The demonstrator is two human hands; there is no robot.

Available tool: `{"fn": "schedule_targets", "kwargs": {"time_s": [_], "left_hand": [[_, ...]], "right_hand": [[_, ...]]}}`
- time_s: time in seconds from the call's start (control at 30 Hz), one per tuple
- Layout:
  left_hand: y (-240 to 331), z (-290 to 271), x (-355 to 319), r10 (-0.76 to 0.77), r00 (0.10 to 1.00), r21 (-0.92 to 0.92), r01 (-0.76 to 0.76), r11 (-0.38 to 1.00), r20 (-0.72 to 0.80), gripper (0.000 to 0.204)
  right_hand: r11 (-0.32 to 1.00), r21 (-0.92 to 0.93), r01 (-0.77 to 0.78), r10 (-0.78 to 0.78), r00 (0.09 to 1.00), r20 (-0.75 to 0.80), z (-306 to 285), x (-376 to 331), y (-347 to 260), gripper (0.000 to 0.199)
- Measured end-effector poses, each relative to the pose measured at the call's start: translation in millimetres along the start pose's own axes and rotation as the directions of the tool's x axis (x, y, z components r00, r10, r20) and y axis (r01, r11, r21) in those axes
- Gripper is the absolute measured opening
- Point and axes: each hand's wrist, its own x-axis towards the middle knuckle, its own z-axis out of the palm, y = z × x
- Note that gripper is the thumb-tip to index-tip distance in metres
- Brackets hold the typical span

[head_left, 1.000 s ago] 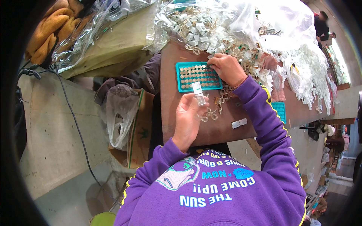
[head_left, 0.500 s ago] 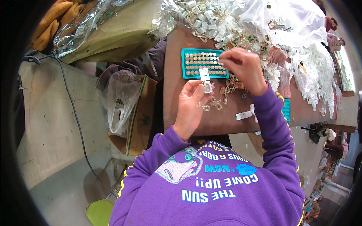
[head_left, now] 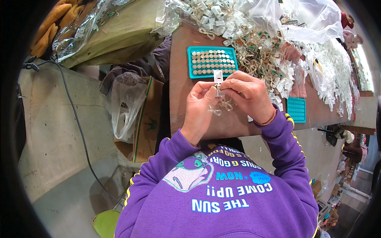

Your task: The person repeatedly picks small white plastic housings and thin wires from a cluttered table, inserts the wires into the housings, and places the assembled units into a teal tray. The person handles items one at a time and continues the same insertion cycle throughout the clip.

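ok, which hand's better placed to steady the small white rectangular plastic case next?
Left, probably: the left hand pinches the case low down; the right hand has fingertips at its right side.

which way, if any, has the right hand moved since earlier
Yes: relative to the disc-filled tray, the right hand has moved down, nearer the person.

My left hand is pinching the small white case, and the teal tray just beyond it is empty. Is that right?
Not quite: the head view shows rows of round silvery discs in that teal tray. The left hand does pinch the small white case.
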Motion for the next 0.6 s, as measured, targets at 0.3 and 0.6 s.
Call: {"fn": "schedule_targets", "kwargs": {"time_s": [0.3,0.6], "left_hand": [[-2,-1,0,0.024,1.0,0.072,-0.025,0.997,0.017,0.015],[0,1,-1,0.0,1.0,0.124,0.0,0.992,-0.003,0.017]], "right_hand": [[0.997,0.046,-0.063,0.067,0.992,-0.11,-4,-7,-12,0.015],[0.989,0.118,-0.085,0.097,0.99,-0.104,4,-5,-3,0.02]]}}
